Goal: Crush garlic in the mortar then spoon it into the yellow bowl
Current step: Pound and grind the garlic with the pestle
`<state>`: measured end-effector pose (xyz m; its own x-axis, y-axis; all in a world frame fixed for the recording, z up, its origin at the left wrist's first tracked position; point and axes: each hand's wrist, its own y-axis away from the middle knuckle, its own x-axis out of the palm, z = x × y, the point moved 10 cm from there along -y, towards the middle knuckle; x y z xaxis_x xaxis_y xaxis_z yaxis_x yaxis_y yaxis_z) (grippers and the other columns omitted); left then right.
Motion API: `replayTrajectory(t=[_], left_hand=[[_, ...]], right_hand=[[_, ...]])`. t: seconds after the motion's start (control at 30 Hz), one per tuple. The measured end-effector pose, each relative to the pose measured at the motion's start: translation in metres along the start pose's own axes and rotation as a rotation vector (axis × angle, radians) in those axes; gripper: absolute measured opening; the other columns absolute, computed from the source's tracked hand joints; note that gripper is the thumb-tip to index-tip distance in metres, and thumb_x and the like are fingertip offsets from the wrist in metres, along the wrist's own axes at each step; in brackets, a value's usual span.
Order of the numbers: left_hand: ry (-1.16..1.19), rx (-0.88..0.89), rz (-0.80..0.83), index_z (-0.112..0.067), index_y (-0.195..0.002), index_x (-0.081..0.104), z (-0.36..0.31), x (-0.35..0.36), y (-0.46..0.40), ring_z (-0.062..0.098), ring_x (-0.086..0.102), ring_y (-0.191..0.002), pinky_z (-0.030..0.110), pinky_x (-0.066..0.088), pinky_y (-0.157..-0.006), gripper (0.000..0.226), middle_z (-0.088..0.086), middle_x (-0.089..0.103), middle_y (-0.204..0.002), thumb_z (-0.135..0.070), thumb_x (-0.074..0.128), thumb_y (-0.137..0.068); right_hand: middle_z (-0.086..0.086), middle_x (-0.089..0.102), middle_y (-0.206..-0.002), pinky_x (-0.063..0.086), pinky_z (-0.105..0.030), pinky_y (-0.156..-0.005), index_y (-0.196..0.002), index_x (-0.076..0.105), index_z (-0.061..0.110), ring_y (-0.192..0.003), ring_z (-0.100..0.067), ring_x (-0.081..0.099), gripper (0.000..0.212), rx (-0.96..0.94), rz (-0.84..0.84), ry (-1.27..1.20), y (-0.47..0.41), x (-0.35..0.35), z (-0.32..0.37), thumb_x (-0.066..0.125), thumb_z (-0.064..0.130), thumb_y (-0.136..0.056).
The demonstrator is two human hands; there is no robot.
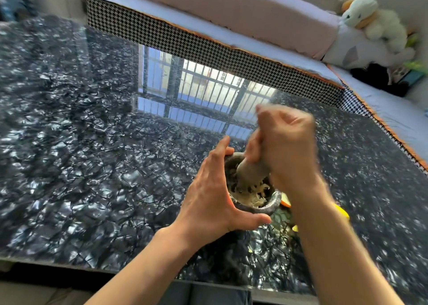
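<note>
A dark stone mortar (266,206) stands on the black marbled table (92,142), near its front edge. Pale crushed garlic (258,195) lies inside it. My left hand (208,193) cups the mortar's left side, thumb curled round its near wall and fingers along the far rim. My right hand (287,147) grips a grey stone pestle (249,172), whose head is down in the garlic; this hand is motion-blurred. A yellow bowl (341,212) shows only as slivers behind my right forearm, just right of the mortar.
A houndstooth-edged bench (208,47) with pink cushions runs along the table's far side and right side. A white plush toy (370,17) sits at the top right. The glossy tabletop reflects a barred window (196,96).
</note>
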<state>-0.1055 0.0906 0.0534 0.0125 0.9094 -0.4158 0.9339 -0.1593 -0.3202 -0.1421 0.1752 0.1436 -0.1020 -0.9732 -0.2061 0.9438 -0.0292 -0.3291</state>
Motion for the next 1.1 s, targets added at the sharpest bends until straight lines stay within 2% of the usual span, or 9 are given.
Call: replayTrajectory(t=[0.1, 0.2, 0.33, 0.53, 0.6, 0.73, 0.87, 0.97, 1.1], left_hand=[[-0.005, -0.012, -0.001, -0.040, -0.139, -0.003, 0.000, -0.001, -0.001, -0.006, 0.029, -0.119, 0.012, 0.024, -0.098, 0.128, -0.025, 0.029, -0.127, -0.055, 0.080, -0.042], [-0.008, 0.002, 0.012, -0.035, -0.141, -0.002, -0.002, 0.000, 0.000, -0.002, 0.032, -0.121, 0.018, 0.027, -0.100, 0.129, -0.023, 0.031, -0.128, -0.056, 0.079, -0.043], [-0.023, 0.010, 0.011, -0.033, -0.140, -0.001, -0.002, 0.000, 0.000, -0.001, 0.033, -0.119, 0.015, 0.025, -0.097, 0.127, -0.022, 0.030, -0.127, -0.059, 0.077, -0.043], [-0.009, -0.016, 0.004, -0.031, -0.143, -0.001, -0.004, 0.000, -0.001, 0.003, 0.030, -0.127, 0.019, 0.027, -0.100, 0.131, -0.013, 0.031, -0.140, -0.051, 0.082, -0.044], [-0.011, -0.010, 0.012, -0.031, -0.143, -0.001, -0.005, 0.001, 0.000, 0.002, 0.029, -0.126, 0.015, 0.025, -0.098, 0.131, -0.014, 0.030, -0.140, -0.051, 0.082, -0.044], [-0.008, -0.001, 0.021, -0.030, -0.142, 0.000, -0.003, 0.002, 0.000, -0.005, 0.028, -0.117, -0.002, 0.018, -0.087, 0.129, -0.019, 0.032, -0.131, -0.053, 0.082, -0.045], [-0.009, 0.009, 0.016, -0.031, -0.142, -0.001, -0.003, 0.003, -0.001, 0.000, 0.032, -0.121, 0.005, 0.022, -0.094, 0.129, -0.014, 0.034, -0.135, -0.056, 0.080, -0.045], [-0.001, 0.000, 0.016, -0.032, -0.142, -0.002, -0.003, 0.003, -0.003, 0.000, 0.032, -0.122, 0.013, 0.024, -0.097, 0.129, -0.016, 0.034, -0.135, -0.055, 0.079, -0.044], [0.019, 0.015, 0.041, -0.036, -0.141, -0.002, -0.001, 0.006, -0.004, -0.004, 0.032, -0.118, 0.007, 0.025, -0.095, 0.126, -0.022, 0.031, -0.126, -0.058, 0.076, -0.043]], right_hand=[[-0.009, 0.048, -0.035, 0.033, -0.026, -0.041, -0.044, 0.046, 0.014, -0.033, -0.023, 0.038, 0.045, 0.081, 0.078, 0.094, 0.009, 0.019, -0.029, 0.052, 0.019, -0.088], [-0.006, 0.046, -0.033, 0.031, -0.035, -0.039, -0.051, 0.044, 0.005, -0.037, -0.027, 0.036, 0.042, 0.131, 0.027, -0.016, 0.005, 0.005, -0.019, 0.051, 0.013, -0.092], [-0.002, 0.045, -0.031, 0.025, -0.042, -0.030, -0.051, 0.041, 0.011, -0.032, -0.027, 0.030, 0.042, 0.026, -0.037, -0.080, -0.004, -0.014, 0.025, 0.049, 0.012, -0.092], [-0.006, 0.049, -0.034, 0.032, -0.022, -0.039, -0.043, 0.045, 0.015, -0.030, -0.018, 0.039, 0.047, 0.130, 0.071, 0.225, 0.008, 0.016, -0.028, 0.050, 0.016, -0.090], [-0.006, 0.047, -0.033, 0.031, -0.024, -0.039, -0.045, 0.044, 0.016, -0.031, -0.021, 0.037, 0.046, 0.165, 0.051, 0.155, 0.006, 0.013, -0.027, 0.051, 0.016, -0.090], [-0.002, 0.044, -0.030, 0.024, -0.042, -0.028, -0.057, 0.043, 0.009, -0.031, -0.026, 0.030, 0.036, 0.078, 0.003, -0.019, -0.003, -0.005, 0.018, 0.050, 0.013, -0.092], [-0.004, 0.047, -0.032, 0.030, -0.029, -0.035, -0.048, 0.044, 0.012, -0.029, -0.023, 0.036, 0.042, 0.049, 0.037, 0.159, -0.002, 0.001, 0.004, 0.050, 0.014, -0.090], [-0.006, 0.045, -0.033, 0.035, -0.033, -0.044, -0.045, 0.042, 0.017, -0.035, -0.024, 0.037, 0.046, 0.188, 0.067, 0.121, 0.003, 0.011, -0.035, 0.050, 0.013, -0.089], [-0.003, 0.044, -0.031, 0.034, -0.036, -0.042, -0.048, 0.040, 0.016, -0.036, -0.023, 0.038, 0.044, 0.175, 0.026, -0.005, -0.005, -0.003, -0.019, 0.051, 0.013, -0.091]])
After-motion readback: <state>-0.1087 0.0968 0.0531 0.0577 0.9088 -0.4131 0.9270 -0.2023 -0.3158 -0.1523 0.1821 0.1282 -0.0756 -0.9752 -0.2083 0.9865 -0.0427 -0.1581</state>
